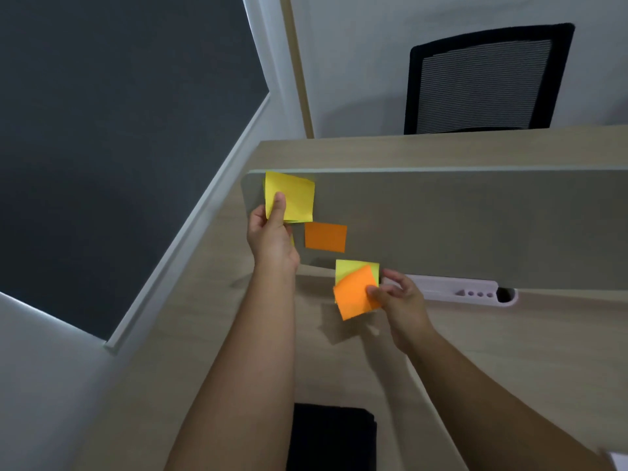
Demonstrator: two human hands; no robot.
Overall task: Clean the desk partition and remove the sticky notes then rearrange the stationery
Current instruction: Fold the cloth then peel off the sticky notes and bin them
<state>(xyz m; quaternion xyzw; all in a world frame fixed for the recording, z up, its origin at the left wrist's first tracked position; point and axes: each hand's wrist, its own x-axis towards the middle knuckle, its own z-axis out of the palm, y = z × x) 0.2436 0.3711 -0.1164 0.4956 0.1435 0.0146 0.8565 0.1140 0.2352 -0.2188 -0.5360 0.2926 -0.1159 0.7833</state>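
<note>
A: What have we got in our left hand (272, 237)?

B: We're pinching yellow sticky notes (294, 198) at the left end of the grey desk partition (475, 226). Our thumb lies across the front sheet and the other fingers are curled behind it. The top right corner of the sheet curls away from the panel, and we can see the edge of at least one more yellow sheet under it.

A: And our right hand (399, 300)?

B: It holds a small stack of pulled notes, an orange note (355, 294) in front with a yellow-green note (353, 268) behind it. Thumb and fingertips pinch the stack at its right edge. We hold it low, in front of the partition's bottom edge and above the wooden desk (217, 334).

A: Anything still stuck to the panel?

B: One orange sticky note (325, 236) sits flat on the partition, just below and to the right of the yellow ones, between our two hands.

A: Where's the stationery?

B: A pale pink desk organiser (469, 290) with a row of small holes lies along the foot of the partition, just beyond our right hand. We can't tell what it holds.

A: What else do we see?

B: A black mesh office chair (486, 79) stands past the partition on the far side, and a black object (331, 436) sits at the near edge of the desk between our forearms.
</note>
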